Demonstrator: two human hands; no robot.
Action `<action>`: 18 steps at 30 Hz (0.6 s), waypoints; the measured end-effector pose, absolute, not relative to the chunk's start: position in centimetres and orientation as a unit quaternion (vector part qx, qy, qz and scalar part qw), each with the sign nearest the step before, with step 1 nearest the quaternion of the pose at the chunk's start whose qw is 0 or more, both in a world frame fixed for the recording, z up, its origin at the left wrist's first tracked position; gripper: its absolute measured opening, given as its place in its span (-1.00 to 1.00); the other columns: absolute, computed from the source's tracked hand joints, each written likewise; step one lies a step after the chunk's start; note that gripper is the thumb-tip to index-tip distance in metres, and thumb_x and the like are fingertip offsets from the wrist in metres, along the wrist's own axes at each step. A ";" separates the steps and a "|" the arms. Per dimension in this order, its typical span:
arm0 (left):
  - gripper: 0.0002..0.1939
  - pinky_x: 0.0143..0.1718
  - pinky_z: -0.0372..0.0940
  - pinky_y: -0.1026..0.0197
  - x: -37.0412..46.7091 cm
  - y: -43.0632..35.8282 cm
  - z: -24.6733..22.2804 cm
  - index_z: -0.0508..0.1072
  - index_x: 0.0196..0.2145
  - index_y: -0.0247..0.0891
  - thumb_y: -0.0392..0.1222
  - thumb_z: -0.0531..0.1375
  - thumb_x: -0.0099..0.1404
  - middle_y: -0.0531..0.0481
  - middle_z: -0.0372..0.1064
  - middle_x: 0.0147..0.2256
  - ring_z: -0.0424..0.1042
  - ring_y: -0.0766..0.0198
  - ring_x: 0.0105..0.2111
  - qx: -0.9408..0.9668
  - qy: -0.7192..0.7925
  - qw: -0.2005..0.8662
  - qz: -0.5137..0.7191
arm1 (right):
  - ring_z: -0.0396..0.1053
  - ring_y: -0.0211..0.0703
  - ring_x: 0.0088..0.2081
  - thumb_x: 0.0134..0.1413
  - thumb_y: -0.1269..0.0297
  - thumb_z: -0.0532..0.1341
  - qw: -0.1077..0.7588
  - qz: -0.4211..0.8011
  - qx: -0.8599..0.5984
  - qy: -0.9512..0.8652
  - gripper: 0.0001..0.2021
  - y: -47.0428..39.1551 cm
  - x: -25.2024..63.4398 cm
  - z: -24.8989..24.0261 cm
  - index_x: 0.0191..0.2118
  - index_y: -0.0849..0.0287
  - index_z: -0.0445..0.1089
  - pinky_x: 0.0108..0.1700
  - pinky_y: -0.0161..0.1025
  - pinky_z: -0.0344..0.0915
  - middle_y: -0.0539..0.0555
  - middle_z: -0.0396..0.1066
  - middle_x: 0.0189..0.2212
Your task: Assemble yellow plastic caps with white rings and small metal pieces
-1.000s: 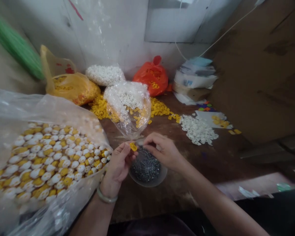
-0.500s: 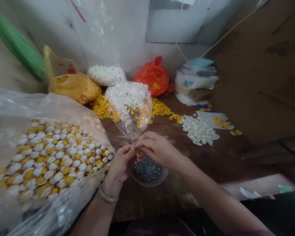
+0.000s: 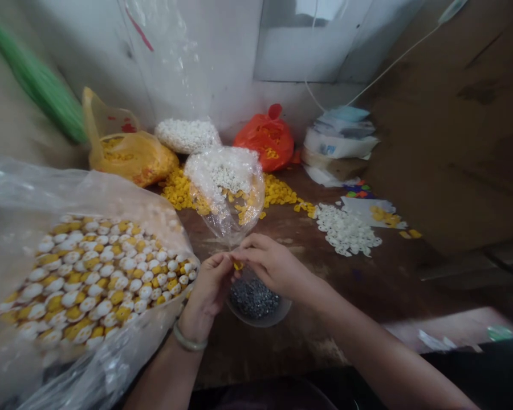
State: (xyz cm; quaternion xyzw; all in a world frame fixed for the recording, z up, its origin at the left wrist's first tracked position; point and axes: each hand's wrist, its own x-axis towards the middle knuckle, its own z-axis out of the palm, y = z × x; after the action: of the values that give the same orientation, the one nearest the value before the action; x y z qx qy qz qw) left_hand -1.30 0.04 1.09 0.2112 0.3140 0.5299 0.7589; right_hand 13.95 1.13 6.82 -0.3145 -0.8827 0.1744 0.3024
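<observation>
My left hand and my right hand meet above the near middle of the table. Between their pinched fingertips is a small yellow piece, partly covered by the fingers. Both hands are closed on it. Just below them stands a round bowl filled with small dark shiny metallic parts. Behind the fingers lies a clear plastic bag with white pieces inside. To the left, a large clear bag holds many round white-and-yellow pieces.
Loose yellow pieces lie behind the clear bag. A yellow bag, a bag of white pieces and a red bag line the wall. White pieces are heaped at right, near a paper stack and cardboard.
My hands stay together on the small yellow piece; the right fingers have shifted slightly. The whole view has moved a little, so things appear slightly lower.
</observation>
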 end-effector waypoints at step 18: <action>-0.84 -0.36 0.41 0.40 -1.7 0.6 1.4 0.55 -0.41 -0.35 -0.32 0.42 0.01 -0.02 0.52 -0.46 0.48 0.39 -0.46 0.078 0.288 0.729 0.616 | 0.38 -0.06 -0.03 0.32 0.31 0.15 0.014 0.088 -0.632 -0.770 -0.81 18.2 10.6 4.2 -0.04 0.27 0.39 0.04 -0.07 0.31 0.17 0.41 -0.06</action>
State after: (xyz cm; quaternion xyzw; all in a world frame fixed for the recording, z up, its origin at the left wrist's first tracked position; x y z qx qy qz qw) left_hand -1.74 0.61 1.44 0.0782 0.2878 0.6160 0.7291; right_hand 10.63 18.22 4.20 -0.6321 -0.7697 0.0879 0.0136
